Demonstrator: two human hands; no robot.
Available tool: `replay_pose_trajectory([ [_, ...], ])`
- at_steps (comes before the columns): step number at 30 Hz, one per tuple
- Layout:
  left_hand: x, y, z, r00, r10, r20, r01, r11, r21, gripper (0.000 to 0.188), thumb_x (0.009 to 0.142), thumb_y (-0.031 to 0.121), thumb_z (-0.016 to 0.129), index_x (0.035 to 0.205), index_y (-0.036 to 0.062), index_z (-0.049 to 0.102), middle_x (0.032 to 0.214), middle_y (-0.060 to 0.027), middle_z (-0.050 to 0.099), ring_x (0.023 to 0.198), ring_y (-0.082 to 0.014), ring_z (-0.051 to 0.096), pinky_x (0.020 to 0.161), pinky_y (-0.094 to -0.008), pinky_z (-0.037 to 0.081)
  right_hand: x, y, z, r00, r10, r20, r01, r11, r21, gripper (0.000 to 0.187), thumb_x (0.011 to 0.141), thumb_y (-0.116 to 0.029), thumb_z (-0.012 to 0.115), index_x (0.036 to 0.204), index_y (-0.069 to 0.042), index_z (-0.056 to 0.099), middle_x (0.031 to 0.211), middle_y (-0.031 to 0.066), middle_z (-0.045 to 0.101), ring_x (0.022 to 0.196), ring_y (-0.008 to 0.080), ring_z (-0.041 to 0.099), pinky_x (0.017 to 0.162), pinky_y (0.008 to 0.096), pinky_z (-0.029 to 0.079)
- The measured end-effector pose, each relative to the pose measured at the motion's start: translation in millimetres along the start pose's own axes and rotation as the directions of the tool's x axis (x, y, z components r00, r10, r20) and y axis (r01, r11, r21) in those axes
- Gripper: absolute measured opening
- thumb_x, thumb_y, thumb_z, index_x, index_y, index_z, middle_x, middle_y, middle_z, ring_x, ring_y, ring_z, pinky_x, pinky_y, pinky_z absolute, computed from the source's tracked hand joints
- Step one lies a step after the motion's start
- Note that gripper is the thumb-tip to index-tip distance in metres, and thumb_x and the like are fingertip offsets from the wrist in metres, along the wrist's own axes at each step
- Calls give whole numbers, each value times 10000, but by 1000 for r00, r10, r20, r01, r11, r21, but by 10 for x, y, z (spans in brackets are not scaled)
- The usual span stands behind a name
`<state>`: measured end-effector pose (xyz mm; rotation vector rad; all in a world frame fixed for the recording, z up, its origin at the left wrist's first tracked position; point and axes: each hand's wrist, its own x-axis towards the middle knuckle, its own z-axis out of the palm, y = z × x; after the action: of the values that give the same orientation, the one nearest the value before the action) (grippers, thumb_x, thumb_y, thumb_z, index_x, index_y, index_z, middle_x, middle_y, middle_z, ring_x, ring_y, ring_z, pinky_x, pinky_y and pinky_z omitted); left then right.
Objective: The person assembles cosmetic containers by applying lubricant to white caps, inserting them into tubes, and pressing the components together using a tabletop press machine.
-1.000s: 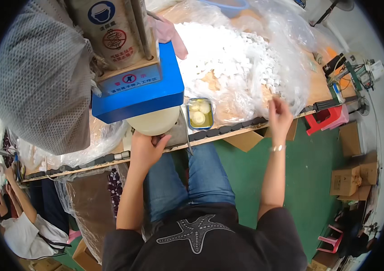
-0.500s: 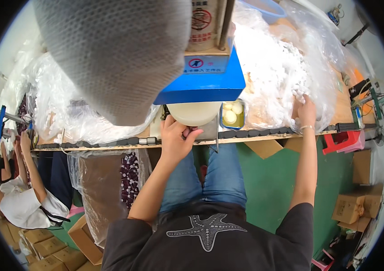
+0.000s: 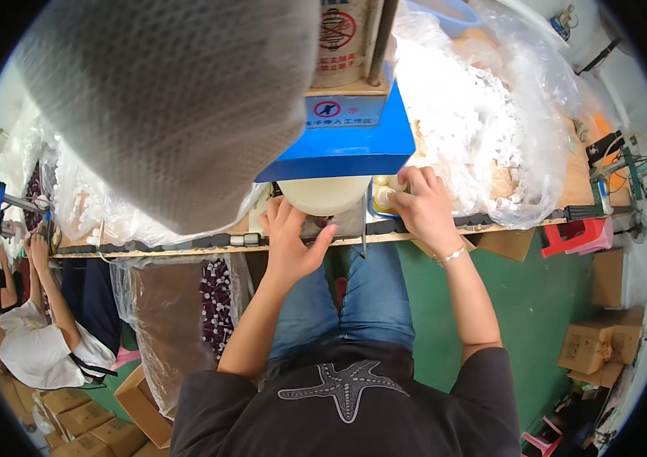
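Note:
My left hand [image 3: 291, 242] rests at the table edge, below the pale dome [image 3: 325, 195] under a blue machine housing [image 3: 346, 145]. Its thumb is spread from the fingers and nothing shows in it. A small dark piece [image 3: 328, 221] lies by the thumb tip on a metal plate [image 3: 350, 222]. My right hand [image 3: 425, 204] is over a small blue-rimmed tin [image 3: 374, 207] of pale round pieces [image 3: 383, 196]. Its fingers are bent in toward the thumb; whatever they hold is too small or hidden to name.
Small white plastic parts [image 3: 502, 129] lie heaped on clear sheeting at the right. More bagged white parts [image 3: 122, 206] are at the left. A grey mesh-textured shape [image 3: 179, 99] blocks the upper left. A co-worker [image 3: 53, 343] sits at the left; cartons [image 3: 590, 346] stand on the floor.
My right hand has come from the heap of white parts leftward to the tin. My left hand has loosened from its pinch, and the small dark piece now shows past the thumb.

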<state>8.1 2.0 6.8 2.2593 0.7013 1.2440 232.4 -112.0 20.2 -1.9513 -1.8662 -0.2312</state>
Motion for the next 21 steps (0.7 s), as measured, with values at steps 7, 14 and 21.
replay_pose_trajectory([
  [7, -118, -101, 47, 997, -25, 70, 24, 1000, 13, 297, 697, 153, 750, 972, 111, 645, 992, -3, 607, 970, -241, 484, 842, -381, 263, 51, -27, 0, 987, 151, 52, -155, 984, 87, 74, 762, -38, 653, 831, -50, 676, 1031, 62, 529, 992, 294, 470, 812, 378, 388],
  [14, -170, -82, 117, 997, -73, -4, 73, 996, 59, 254, 688, 175, 768, 864, 99, 601, 830, 9, 565, 912, -225, 490, 806, -374, 264, 22, -520, 91, 897, 437, 71, -158, 166, 973, 71, 891, 40, 587, 958, 29, 607, 1080, 122, 646, 827, 78, 609, 708, 196, 509],
  [21, -189, -100, 154, 995, -94, -20, 95, 994, 48, 255, 661, 139, 762, 828, 105, 571, 796, 7, 542, 905, -227, 489, 801, -374, 263, 336, -890, 232, 940, 334, 65, -134, 187, 973, 259, 794, 7, 706, 1027, 18, 595, 875, 27, 668, 735, 43, 594, 624, 187, 485],
])
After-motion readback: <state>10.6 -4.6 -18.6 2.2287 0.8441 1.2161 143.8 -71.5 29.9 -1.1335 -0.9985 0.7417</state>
